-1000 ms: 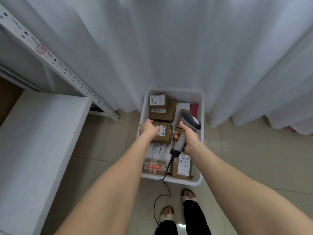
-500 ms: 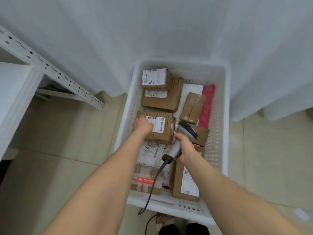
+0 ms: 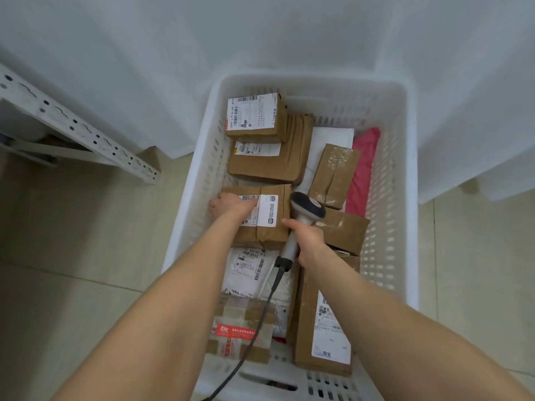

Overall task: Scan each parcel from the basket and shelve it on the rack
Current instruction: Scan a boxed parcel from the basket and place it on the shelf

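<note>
The left grip (image 3: pixel 231 205) clasped the left edge of a brown parcel (image 3: pixel 273 233), which lay mid-basket against the left wall of the white basket (image 3: pixel 409 175). The right grip (image 3: pixel 308 241) was clenched round the handle of a grey scanner (image 3: pixel 307 206), its head just beside that parcel's right edge. The rack (image 3: pixel 81 128) stood left of the basket.

Left hand (image 3: pixel 231 204) on brown parcel (image 3: pixel 265 218) in white basket (image 3: pixel 405 198); right hand (image 3: pixel 308 241) grips scanner (image 3: pixel 301 221).
</note>
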Motion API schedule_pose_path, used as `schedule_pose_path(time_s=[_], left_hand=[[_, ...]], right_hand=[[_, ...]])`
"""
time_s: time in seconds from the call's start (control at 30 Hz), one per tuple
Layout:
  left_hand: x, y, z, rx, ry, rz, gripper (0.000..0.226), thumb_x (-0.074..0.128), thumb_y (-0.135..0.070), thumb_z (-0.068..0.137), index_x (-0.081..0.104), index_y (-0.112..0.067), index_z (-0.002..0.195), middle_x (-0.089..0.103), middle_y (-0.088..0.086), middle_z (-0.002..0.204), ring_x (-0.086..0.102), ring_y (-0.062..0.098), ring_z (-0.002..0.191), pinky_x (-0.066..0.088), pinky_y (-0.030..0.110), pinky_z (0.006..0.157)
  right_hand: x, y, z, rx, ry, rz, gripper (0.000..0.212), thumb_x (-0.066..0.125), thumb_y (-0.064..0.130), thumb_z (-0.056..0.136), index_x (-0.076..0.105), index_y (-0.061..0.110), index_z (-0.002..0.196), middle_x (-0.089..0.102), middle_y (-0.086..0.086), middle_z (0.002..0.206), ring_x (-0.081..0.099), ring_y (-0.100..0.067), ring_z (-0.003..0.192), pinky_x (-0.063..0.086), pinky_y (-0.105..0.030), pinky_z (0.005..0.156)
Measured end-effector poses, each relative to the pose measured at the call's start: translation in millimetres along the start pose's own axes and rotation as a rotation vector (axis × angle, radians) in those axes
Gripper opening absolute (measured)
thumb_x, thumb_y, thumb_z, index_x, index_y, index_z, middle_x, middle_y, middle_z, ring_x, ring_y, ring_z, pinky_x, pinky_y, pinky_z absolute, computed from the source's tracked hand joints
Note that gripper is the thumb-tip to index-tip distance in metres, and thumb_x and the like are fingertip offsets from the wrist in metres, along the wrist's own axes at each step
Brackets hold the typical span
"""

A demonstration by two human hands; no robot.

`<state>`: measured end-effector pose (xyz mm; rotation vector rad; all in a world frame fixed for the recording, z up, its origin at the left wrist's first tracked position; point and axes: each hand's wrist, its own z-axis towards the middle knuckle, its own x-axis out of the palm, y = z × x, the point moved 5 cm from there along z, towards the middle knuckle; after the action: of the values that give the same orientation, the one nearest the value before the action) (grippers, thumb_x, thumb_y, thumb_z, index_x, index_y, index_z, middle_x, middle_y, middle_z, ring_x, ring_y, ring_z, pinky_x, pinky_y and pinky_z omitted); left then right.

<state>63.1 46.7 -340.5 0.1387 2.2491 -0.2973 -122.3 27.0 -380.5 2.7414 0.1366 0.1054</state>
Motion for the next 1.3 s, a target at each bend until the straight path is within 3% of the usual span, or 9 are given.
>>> schedule_pose_path(time_s=[0.17, 0.4, 0.5, 0.6, 0.7, 0.83, 1.0, 1.13, 1.3], left_hand=[[4.3, -2.7, 5.6, -0.011, 0.094, 0.015, 0.067, 0.061, -0.052, 0.086, 0.048, -0.007, 0.133, 0.035, 0.018, 0.142, 0.039, 0.03, 0.125, 0.036, 0.031, 0.08], [-32.3, -8.8, -35.8, 0.015, -0.092, -0.093, 0.057, 0.059, -0.05, 0.085, 0.048, -0.019, 0.131, 0.043, 0.014, 0.14, 0.041, 0.036, 0.129, 0.036, 0.046, 0.107], [-64.2, -21.1, -63.9, 0.101, -0.032, -0.233, 0.049, 0.057, -0.042, 0.086, 0.047, -0.02, 0.129, 0.06, 0.004, 0.123, 0.056, 0.031, 0.114, 0.043, 0.039, 0.099], [-111.6, -26.7, -98.9, 0.133, -0.034, -0.375, 0.042, 0.055, -0.032, 0.088, 0.057, -0.013, 0.125, 0.064, 0.005, 0.116, 0.061, 0.028, 0.105, 0.045, 0.028, 0.082], [-162.6, -31.3, -139.9, 0.155, 0.002, -0.531, 0.038, 0.058, -0.026, 0.083, 0.063, -0.019, 0.12, 0.068, 0.004, 0.113, 0.064, 0.025, 0.101, 0.051, 0.031, 0.086], [-233.7, -36.8, -193.5, 0.21, 0.053, -0.653, 0.049, 0.061, -0.018, 0.079, 0.054, -0.03, 0.126, 0.065, 0.003, 0.114, 0.065, 0.024, 0.096, 0.054, 0.038, 0.086], [-328.3, -41.2, -270.3, 0.268, 0.083, -0.688, 0.057, 0.063, -0.013, 0.085, 0.044, -0.028, 0.136, 0.062, 0.007, 0.114, 0.06, 0.019, 0.082, 0.046, 0.028, 0.063], [-403.4, -38.0, -337.3, 0.298, 0.076, -0.745, 0.054, 0.067, -0.015, 0.085, 0.049, -0.009, 0.136, 0.061, 0.009, 0.126, 0.057, 0.02, 0.095, 0.044, 0.03, 0.075], [-481.5, -29.1, -407.6, 0.344, 0.024, -0.922, 0.063, 0.072, -0.019, 0.08, 0.046, -0.019, 0.138, 0.059, 0.005, 0.125, 0.057, 0.022, 0.106, 0.045, 0.03, 0.085]], right_hand=[[-13.3, 8.5, 2.0, -0.015, -0.009, 0.029, 0.068, 0.08, 0.019, 0.075, 0.046, 0.013, 0.133, 0.062, -0.013, 0.119, 0.061, -0.032, 0.108, 0.048, -0.052, 0.1], [-29.9, 16.4, -41.0, 0.016, -0.029, 0.086, 0.052, 0.076, 0.015, 0.081, 0.047, 0.007, 0.122, 0.061, -0.012, 0.102, 0.06, -0.026, 0.092, 0.052, -0.044, 0.092], [-31.9, 29.8, -79.5, 0.01, -0.046, 0.131, 0.049, 0.074, 0.014, 0.082, 0.045, 0.008, 0.12, 0.057, -0.009, 0.092, 0.056, -0.023, 0.084, 0.051, -0.042, 0.085], [-28.7, 51.7, -124.6, -0.033, -0.04, 0.147, 0.059, 0.076, 0.013, 0.079, 0.046, 0.006, 0.129, 0.058, -0.01, 0.097, 0.057, -0.025, 0.09, 0.052, -0.043, 0.088], [-21.1, 77.2, -179.8, -0.05, -0.021, 0.195, 0.069, 0.081, 0.019, 0.072, 0.047, 0.006, 0.13, 0.062, -0.011, 0.108, 0.06, -0.026, 0.094, 0.052, -0.046, 0.094], [-10.5, 105.6, -250.0, -0.062, 0.037, 0.282, 0.105, 0.09, 0.029, 0.038, 0.051, 0.011, 0.134, 0.069, -0.008, 0.112, 0.067, -0.03, 0.101, 0.054, -0.048, 0.093], [-3.7, 156.0, -352.6, -0.122, 0.083, 0.278, 0.096, 0.091, 0.026, 0.047, 0.052, 0.01, 0.133, 0.07, -0.009, 0.111, 0.067, -0.031, 0.1, 0.054, -0.048, 0.092], [6.2, 200.9, -464.8, -0.201, 0.143, 0.229, 0.073, 0.087, 0.014, 0.064, 0.054, 0.007, 0.129, 0.069, -0.012, 0.113, 0.068, -0.031, 0.101, 0.054, -0.049, 0.093], [23.6, 231.4, -562.2, -0.247, 0.255, 0.197, 0.051, 0.079, 0.01, 0.076, 0.059, 0.01, 0.122, 0.074, -0.011, 0.101, 0.072, -0.03, 0.091, 0.056, -0.049, 0.089]])
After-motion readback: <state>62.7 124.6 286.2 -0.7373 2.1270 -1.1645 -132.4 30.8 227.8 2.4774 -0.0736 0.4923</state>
